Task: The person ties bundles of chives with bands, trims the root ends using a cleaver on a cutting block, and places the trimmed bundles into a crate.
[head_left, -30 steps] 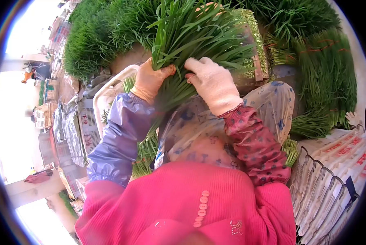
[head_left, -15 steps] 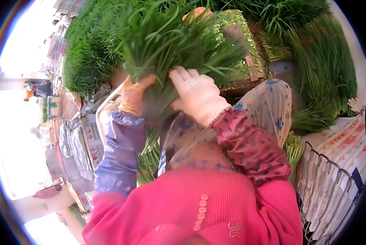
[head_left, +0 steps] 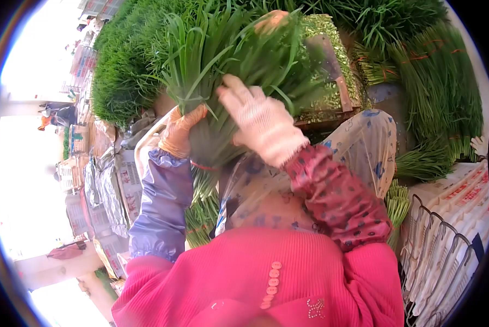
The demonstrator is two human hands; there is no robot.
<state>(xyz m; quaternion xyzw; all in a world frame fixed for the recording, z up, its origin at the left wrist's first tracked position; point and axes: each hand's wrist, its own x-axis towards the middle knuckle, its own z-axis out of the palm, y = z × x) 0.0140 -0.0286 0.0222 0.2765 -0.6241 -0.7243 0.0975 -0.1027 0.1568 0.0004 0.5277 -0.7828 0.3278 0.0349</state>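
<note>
A leafy bunch of garlic chives point(head_left: 192, 71) stands out in front of me, a red band round its pale lower stems. My left hand point(head_left: 179, 131), in a tan rubber glove, grips the bunch at its left side. My right hand point(head_left: 258, 117) wears a white knitted glove. Its fingers are stretched out, with the palm against the leaves on the right side. Some leaves near this hand are blurred. A cleaver point(head_left: 331, 68) lies on a board point(head_left: 349, 111) strewn with chopped pale stem pieces, beyond my right hand.
Piled green chives point(head_left: 122, 71) rise at the far left. Tied chive bundles point(head_left: 435, 82) are stacked at the right. White hangers or bags on a wire rack point(head_left: 446, 229) stand near my right elbow. Printed crates point(head_left: 127, 182) line the left side. A patterned plastic apron point(head_left: 364, 141) covers my knees.
My right hand has shifted slightly up and left across the leaves. Leaves by my left hand stand more upright and gathered. The left hand still grips the bunch.
</note>
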